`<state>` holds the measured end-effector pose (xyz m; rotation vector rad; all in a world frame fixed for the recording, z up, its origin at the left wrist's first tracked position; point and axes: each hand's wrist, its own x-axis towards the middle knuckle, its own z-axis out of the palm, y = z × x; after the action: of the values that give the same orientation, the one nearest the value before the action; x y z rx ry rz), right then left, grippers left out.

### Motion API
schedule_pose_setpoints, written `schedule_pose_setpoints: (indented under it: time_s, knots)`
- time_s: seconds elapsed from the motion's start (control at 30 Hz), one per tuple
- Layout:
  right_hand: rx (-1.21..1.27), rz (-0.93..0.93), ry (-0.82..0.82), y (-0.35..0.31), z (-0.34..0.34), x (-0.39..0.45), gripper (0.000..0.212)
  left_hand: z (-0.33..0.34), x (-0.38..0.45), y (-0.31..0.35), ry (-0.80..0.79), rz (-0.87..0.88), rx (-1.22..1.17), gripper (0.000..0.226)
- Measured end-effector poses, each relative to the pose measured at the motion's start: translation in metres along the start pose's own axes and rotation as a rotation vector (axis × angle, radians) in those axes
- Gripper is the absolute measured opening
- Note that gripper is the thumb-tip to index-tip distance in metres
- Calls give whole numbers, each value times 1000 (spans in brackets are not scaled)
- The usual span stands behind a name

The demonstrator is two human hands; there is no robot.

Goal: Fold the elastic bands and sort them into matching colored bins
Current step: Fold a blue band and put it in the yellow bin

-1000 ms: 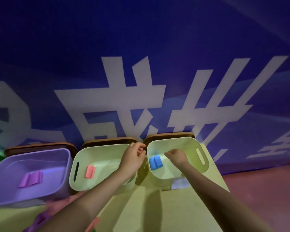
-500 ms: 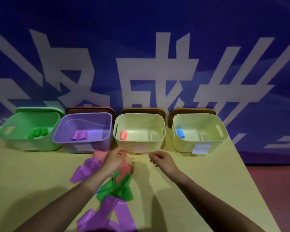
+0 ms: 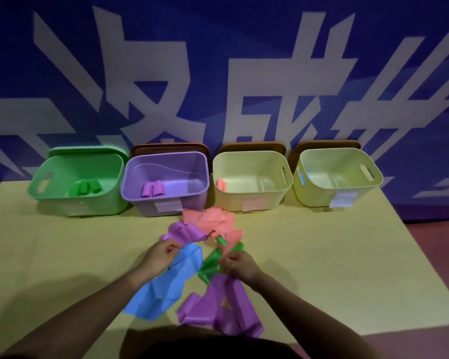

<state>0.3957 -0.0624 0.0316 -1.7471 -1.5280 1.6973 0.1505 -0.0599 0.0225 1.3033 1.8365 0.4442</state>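
Loose bands (image 3: pixel 208 255) heaped mid-table, in front of bins: pink, purple, blue, green; second purple nearest camera. Left hand (image 3: pixel 158 256) pinches purple band (image 3: pixel 184 233) end. Right hand (image 3: pixel 237 264) fingers curled, pinching at green band (image 3: pixel 213 265); exact hold unclear. Done so far: folded pieces in green bin (image 3: pixel 75 203), purple bin (image 3: pixel 166 206), one pink in third bin (image 3: pixel 252 203), blue in fourth bin (image 3: pixel 337 198). Left: about five loose bands to fold and sort, so roughly half remains.

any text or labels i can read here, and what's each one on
"成": large white character on the blue backdrop; the characters beside it are cut off or hidden by the bins, not surely readable.
Label on the purple bin: no readable text.
Label on the bin holding the pink band: no readable text.
Label on the rightmost bin: no readable text.
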Motion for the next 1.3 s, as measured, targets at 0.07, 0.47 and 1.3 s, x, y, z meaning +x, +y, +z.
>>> schedule_pose_setpoints:
  time_s: [0.07,0.47,1.3]
  knots:
    - [-23,9,17,-2,16,2,29,-6,-1,-13,-42,7,41,13]
    - [-258,125,191,-20,85,27,42,-3,-1,-39,-244,100,247,35]
    - [525,-343,370,-146,3,-37,28,-87,-22,117,-212,313,-649,21]
